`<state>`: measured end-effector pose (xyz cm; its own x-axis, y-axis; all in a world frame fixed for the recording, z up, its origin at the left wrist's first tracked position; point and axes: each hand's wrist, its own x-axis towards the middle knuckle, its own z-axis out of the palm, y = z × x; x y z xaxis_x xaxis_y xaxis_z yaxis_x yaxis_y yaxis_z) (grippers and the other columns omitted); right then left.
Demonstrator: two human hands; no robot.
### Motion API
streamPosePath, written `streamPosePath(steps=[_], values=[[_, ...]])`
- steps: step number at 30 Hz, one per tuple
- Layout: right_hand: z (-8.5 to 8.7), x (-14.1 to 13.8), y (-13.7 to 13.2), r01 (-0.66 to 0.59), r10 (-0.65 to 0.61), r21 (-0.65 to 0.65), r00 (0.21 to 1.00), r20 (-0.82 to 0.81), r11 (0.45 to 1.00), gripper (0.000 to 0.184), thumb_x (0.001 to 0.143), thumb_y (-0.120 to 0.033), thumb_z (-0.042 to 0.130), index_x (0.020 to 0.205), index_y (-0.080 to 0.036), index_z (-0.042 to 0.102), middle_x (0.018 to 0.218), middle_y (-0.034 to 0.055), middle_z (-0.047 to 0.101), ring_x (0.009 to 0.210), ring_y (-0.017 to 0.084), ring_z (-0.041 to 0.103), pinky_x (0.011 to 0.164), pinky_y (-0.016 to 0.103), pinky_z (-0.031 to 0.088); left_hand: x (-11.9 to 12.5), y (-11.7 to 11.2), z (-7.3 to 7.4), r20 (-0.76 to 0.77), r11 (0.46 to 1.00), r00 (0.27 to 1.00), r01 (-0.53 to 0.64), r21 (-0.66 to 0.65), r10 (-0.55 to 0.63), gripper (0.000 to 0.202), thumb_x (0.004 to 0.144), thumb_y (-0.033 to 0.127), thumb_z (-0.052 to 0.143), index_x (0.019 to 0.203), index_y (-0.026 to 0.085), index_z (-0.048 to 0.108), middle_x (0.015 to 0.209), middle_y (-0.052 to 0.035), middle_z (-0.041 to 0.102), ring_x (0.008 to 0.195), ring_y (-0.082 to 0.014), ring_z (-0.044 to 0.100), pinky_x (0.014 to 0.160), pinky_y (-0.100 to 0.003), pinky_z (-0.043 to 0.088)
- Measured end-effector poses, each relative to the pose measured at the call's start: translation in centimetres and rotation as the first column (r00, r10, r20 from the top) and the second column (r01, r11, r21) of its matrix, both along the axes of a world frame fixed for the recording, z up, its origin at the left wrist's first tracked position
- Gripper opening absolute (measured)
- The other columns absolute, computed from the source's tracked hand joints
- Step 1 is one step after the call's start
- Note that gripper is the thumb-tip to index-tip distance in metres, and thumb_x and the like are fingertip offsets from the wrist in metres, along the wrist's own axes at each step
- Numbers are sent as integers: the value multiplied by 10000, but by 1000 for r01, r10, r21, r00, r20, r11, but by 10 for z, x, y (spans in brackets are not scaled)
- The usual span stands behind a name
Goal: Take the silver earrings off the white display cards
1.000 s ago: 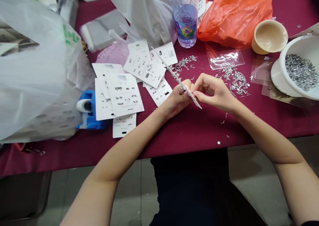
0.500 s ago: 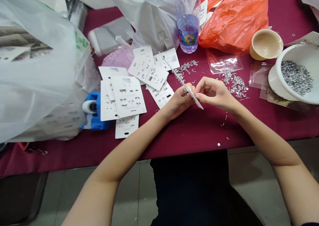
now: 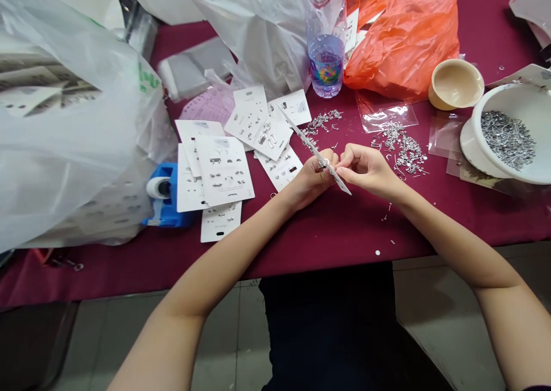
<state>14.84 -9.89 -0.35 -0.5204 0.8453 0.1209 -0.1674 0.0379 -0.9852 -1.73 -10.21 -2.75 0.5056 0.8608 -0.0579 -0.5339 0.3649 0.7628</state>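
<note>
The left hand (image 3: pixel 307 181) and right hand (image 3: pixel 365 167) sit close together above the maroon worktop (image 3: pixel 344 236), and a long card (image 3: pixel 301 134) held in the left hand juts out past both sides of them. A broad strip of worktop runs from the hands to the near edge, dotted with tiny metal bits. To the left, the way is blocked by overlapping paper cards (image 3: pixel 224 170), a blue tape dispenser (image 3: pixel 166 204) and a bulging white plastic bag (image 3: pixel 64 150). Ahead stand a water bottle (image 3: pixel 325 52) and an orange plastic bag (image 3: pixel 402 41). To the right, a metal heap (image 3: pixel 402 153) lies just beyond the right hand, with a tan bowl (image 3: pixel 455 84) and a white bowl (image 3: pixel 476 132) farther on.
</note>
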Motion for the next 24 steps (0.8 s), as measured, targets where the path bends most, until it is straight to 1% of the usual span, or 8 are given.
streamPosePath(steps=[3, 8, 15, 21, 24], values=[[-2, -1, 0, 2, -2, 2, 1000, 3, 1000, 367, 850, -363, 789, 751, -174, 490, 758, 12, 667, 646, 87, 621, 605, 222, 505, 0, 0, -1, -2, 1000, 1000, -1, 6, 1, 678, 589, 461, 962, 604, 170, 350, 602, 68, 444, 555, -45, 447, 540, -177, 407], [-2, 0, 0, -19, 19, 8, 1000, -1, 1000, 363, 862, -370, 779, 757, -173, 492, 762, 13, 670, 644, 82, 610, 613, 223, 498, 0, 0, 1, -15, 1000, 1000, -3, 13, 3, 688, 571, 457, 971, 603, 171, 347, 601, 70, 440, 555, -42, 444, 542, -179, 397], [-1, 0, -1, -1, 0, 38, 1000, 5, 999, 363, 859, -379, 783, 758, -177, 498, 739, 0, 639, 618, 79, 578, 590, 223, 468, 0, -1, 3, -24, 999, 1000, -1, 32, 2, 670, 588, 457, 963, 610, 170, 358, 613, 73, 440, 570, -39, 438, 552, -173, 395], [-4, -2, -1, 56, -55, 50, 998, -13, 997, 342, 851, -342, 788, 744, -172, 510, 731, -17, 608, 607, 65, 555, 576, 213, 450, -1, 0, 2, -28, 999, 999, -32, -1, 32, 654, 576, 396, 975, 624, 175, 361, 619, 80, 455, 580, -38, 451, 571, -169, 413], [-3, -1, 0, 60, -59, 43, 998, -23, 997, 337, 842, -335, 796, 744, -168, 520, 750, -2, 632, 625, 76, 579, 585, 219, 462, -1, 0, 2, -26, 999, 999, -31, -12, 31, 642, 574, 384, 976, 630, 174, 372, 621, 82, 468, 584, -35, 458, 586, -165, 423]])
